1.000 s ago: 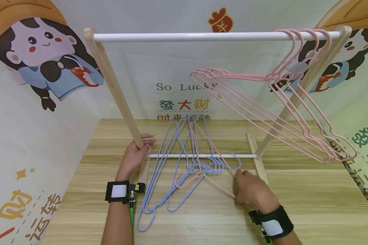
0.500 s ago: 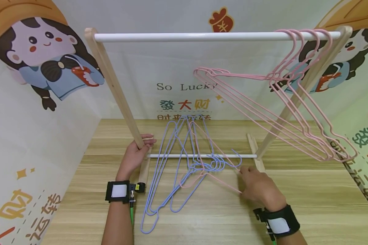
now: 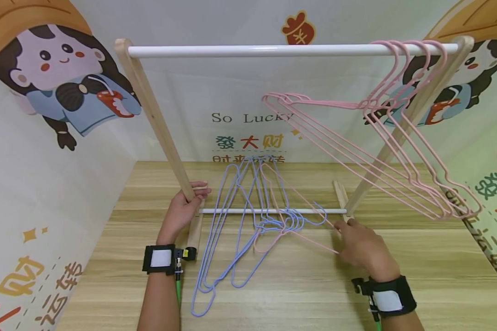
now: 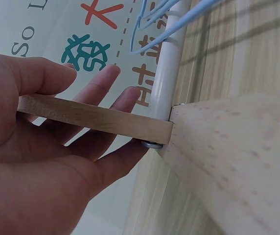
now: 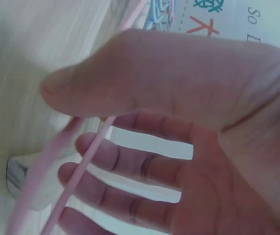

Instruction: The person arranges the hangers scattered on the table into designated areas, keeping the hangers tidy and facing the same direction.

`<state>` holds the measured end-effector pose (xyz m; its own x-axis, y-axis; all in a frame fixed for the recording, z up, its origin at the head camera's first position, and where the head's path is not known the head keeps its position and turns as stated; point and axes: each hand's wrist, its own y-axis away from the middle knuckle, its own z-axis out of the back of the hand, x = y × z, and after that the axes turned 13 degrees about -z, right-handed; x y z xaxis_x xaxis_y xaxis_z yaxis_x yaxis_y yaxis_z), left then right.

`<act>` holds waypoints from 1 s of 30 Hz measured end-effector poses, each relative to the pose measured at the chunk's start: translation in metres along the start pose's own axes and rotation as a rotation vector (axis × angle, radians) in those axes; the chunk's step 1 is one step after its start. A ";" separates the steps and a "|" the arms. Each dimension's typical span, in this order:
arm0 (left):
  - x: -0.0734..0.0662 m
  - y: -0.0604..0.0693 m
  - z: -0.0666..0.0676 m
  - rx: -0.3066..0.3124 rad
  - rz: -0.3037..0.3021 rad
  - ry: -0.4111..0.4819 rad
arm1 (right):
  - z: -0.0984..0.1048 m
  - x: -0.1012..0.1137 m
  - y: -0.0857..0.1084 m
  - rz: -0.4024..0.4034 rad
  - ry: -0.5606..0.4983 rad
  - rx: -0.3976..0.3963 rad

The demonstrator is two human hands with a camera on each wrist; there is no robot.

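My left hand [image 3: 182, 209] grips the left wooden upright [image 3: 159, 122] of a small clothes rack near its foot. In the left wrist view, thumb and fingers lie on either side of the wooden post [image 4: 101, 117]. A pink hanger [image 3: 314, 242] is held by its far end in my right hand [image 3: 366, 246], its hook pointing left. In the right wrist view, the pink hanger's two wires [image 5: 81, 169] pass between thumb and fingers. Several blue hangers [image 3: 233, 261] lie tangled across the rack's lower bar, and the pink one overlaps them.
Several pink hangers [image 3: 414, 177] hang at the right end of the white top bar [image 3: 248, 50]. The lower white bar [image 3: 335, 211] joins the rack's wooden feet. Printed walls enclose the wood-grain table [image 3: 290, 303] at the back and sides.
My right hand has moved right and slightly up in the head view, drawing the pink hanger across the blue ones. The blue hangers have shifted slightly right. My left hand stays on the upright.
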<state>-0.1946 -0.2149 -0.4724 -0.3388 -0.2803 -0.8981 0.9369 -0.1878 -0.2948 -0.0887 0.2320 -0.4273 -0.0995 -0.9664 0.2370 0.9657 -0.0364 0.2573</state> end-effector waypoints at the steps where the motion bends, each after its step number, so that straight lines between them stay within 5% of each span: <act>1: 0.000 0.000 0.000 -0.001 0.001 -0.002 | 0.001 -0.002 -0.001 -0.004 -0.001 -0.004; 17: 0.000 0.000 -0.001 -0.001 0.006 -0.004 | 0.010 -0.023 -0.001 -0.001 -0.050 -0.103; 30: -0.001 0.000 0.000 -0.003 0.006 -0.007 | 0.017 -0.025 -0.001 0.166 -0.186 -0.088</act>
<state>-0.1946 -0.2145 -0.4719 -0.3334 -0.2879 -0.8977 0.9393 -0.1835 -0.2900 -0.0908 0.2602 -0.4176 0.0269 -0.8979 0.4395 0.9888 0.0885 0.1202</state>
